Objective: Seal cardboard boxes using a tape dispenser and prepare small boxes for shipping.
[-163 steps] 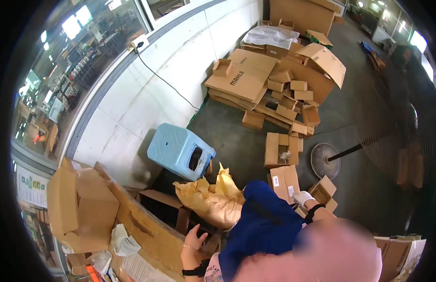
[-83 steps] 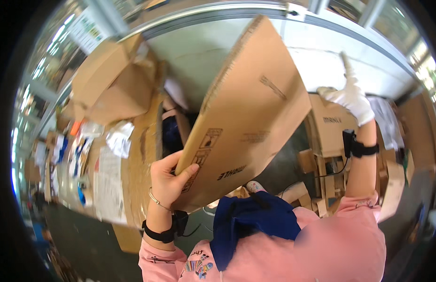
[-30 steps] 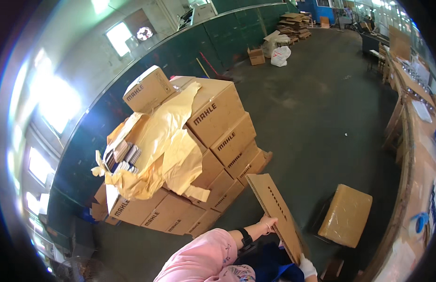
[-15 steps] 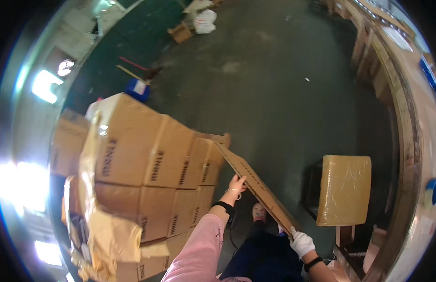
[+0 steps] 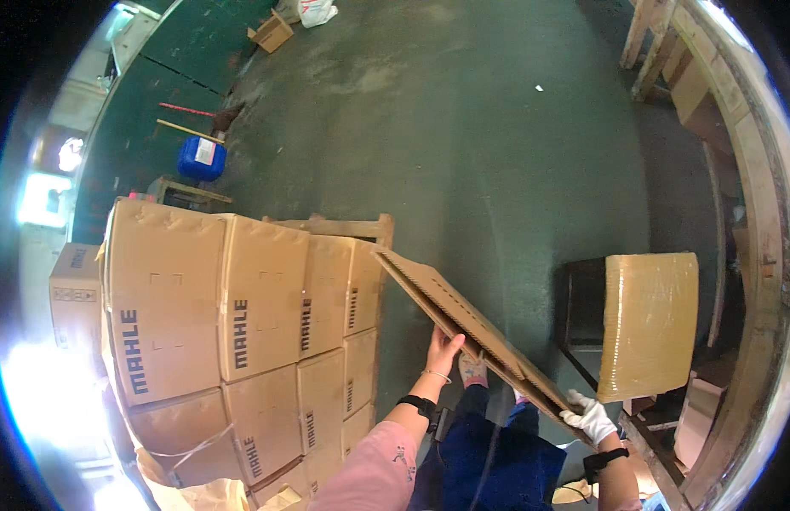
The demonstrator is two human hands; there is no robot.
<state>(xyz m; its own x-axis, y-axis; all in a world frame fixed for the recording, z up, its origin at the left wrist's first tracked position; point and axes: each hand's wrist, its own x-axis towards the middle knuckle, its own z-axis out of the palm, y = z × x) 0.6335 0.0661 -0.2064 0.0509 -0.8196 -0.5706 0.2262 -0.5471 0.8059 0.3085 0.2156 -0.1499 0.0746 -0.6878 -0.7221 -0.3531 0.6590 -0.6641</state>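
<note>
Right now, label by label:

Cardboard sheet: a flattened brown corrugated cardboard sheet (image 5: 472, 328) is being held edge-on, its fluted edge showing as a row of small holes; it is slanting from far left down to near right, above the dark green floor (image 5: 463, 128).

Left hand: the bare left hand (image 5: 444, 349) is pressing open-palmed against the sheet's underside near its middle, fingers wrapping the edge; a dark band is sitting on the wrist.

Right hand: the right hand (image 5: 589, 417), in a white glove, is gripping the sheet's near right end.

Stack: printed, matte cardboard boxes (image 5: 233, 315) are standing piled on the left, just beside the sheet's far end.

Parcel: a boxy tan parcel (image 5: 650, 324) under glossy film is resting at right on a dark stand.

Drum: a blue plastic drum (image 5: 200, 158) is standing far left.
</note>
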